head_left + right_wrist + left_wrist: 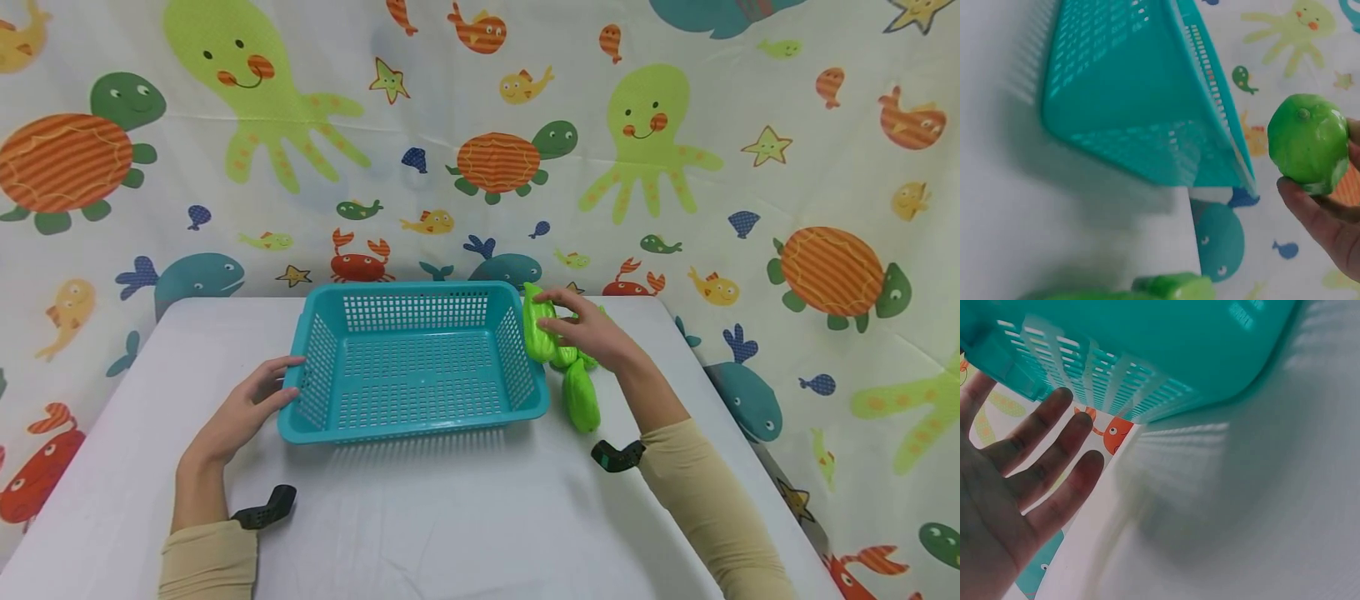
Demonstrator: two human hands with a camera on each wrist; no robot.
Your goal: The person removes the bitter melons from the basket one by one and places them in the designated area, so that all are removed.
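Note:
A shallow turquoise plastic basket (420, 429) with slotted walls stands on the white table. At its left rim is my left hand (243, 408), its fingers (1063, 490) fairly straight and spread beside the outer wall in the left wrist view. My right hand (588, 329) pinches a long, bright green vegetable (538, 325) between thumb and fingers, upright at the basket's right rim. Seen end-on in the right wrist view, the vegetable (1307, 144) has a shiny, ridged surface and a small nub. Its exact kind is unclear.
More green vegetables lie right of the basket, one long piece (581, 396) nearest the front. Others are partly hidden behind my right hand. A sea-animal curtain (465, 83) hangs behind the white table (420, 517) and along its right side.

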